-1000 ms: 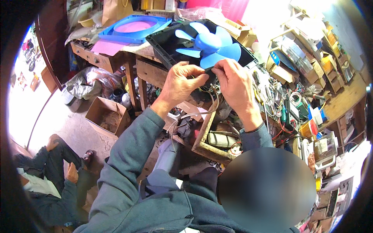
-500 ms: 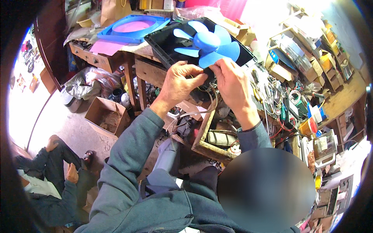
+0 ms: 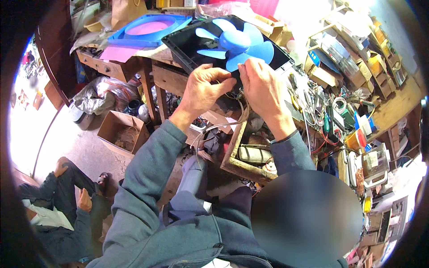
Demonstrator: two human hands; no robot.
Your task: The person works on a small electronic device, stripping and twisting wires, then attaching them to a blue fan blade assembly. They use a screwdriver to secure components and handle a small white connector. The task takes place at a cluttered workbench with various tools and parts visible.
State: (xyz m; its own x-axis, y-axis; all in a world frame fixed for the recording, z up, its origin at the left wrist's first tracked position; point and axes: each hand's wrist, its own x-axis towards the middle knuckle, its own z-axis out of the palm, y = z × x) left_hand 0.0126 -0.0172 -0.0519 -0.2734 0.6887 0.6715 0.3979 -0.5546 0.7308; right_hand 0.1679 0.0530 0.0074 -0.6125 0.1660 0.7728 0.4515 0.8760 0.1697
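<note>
A blue fan blade wheel [image 3: 236,40] sits in a black, box-like fan housing [image 3: 187,50] on the bench in front of me. Both my hands work at the housing's near edge, just below the blades. My left hand [image 3: 206,88] has its thumb and index finger pinched together; what they grip is too small to make out. Beside it, my right hand [image 3: 263,87] is closed with its fingertips pressed together near the lowest blade, and its grip is hidden. Light-coloured cable [image 3: 222,126] hangs down from between the hands.
A blue square frame with a round opening [image 3: 117,39] lies at the back left. An open wooden drawer [image 3: 232,164] juts out below my right hand. Tools and wires [image 3: 308,107] crowd the bench at right. A cardboard box [image 3: 123,134] stands on the floor; another person [image 3: 67,196] sits at lower left.
My right hand has risen slightly and turned so its back shows more, fingertips now apart from my left hand. The whole view has shifted a little.
</note>
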